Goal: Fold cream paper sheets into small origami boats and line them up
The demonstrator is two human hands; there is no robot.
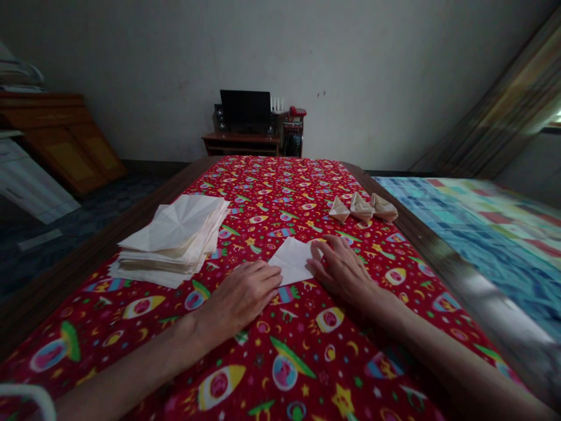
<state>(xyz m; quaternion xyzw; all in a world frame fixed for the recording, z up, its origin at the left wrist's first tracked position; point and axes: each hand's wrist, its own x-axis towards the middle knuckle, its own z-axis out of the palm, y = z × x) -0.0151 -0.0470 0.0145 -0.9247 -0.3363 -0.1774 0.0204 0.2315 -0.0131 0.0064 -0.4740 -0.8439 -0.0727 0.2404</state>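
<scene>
A white paper square (pixel 291 260) lies on red rocket-print cloth (pixel 263 175) between the hands: the left hand (pixel 239 295) has fingers flat against its edge, the right hand (pixel 339 272) fingers slightly spread on its corner. A creased white paper stack (pixel 170 240) sits to the left; three folded cream paper pieces (pixel 362 207) lie beyond the right hand.

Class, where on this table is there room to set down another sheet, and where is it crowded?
Open red cloth lies beyond the hands, between the paper stack and the three folded paper pieces, and nearer the person. It is crowded around the white sheet, between the left hand and right hand, beside the stack.
</scene>
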